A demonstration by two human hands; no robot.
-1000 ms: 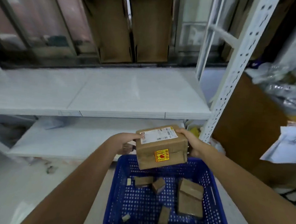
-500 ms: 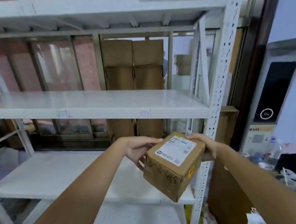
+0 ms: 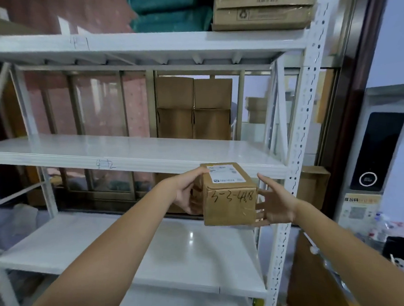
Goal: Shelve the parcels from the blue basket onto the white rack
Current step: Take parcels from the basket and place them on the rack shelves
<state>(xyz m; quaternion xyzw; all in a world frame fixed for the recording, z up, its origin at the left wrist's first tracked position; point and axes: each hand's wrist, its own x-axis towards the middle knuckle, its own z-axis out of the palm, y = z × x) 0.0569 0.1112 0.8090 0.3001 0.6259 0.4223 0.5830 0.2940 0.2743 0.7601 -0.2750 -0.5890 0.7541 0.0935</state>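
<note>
A brown cardboard parcel point(image 3: 229, 197) with a white label on top and handwritten marks on its front hangs just below the front edge of the white rack's middle shelf point(image 3: 134, 153), near the right post point(image 3: 298, 140). My left hand point(image 3: 186, 192) grips its left side, thumb on the top edge. My right hand point(image 3: 273, 204) is at its right side with straight, spread fingers against the box. The blue basket is out of view.
The top shelf point(image 3: 144, 43) carries teal bags point(image 3: 169, 6) and a cardboard box point(image 3: 264, 10). The lower shelf point(image 3: 166, 252) lies beneath the parcel. Cardboard boxes point(image 3: 192, 107) stand behind the rack. A black panel point(image 3: 376, 151) and cluttered items sit at right.
The parcel was lifted out of the blue basket up to the middle shelf's edge. The view tilted upward, the parcel turned its handwritten side toward me, and my right hand's fingers straightened.
</note>
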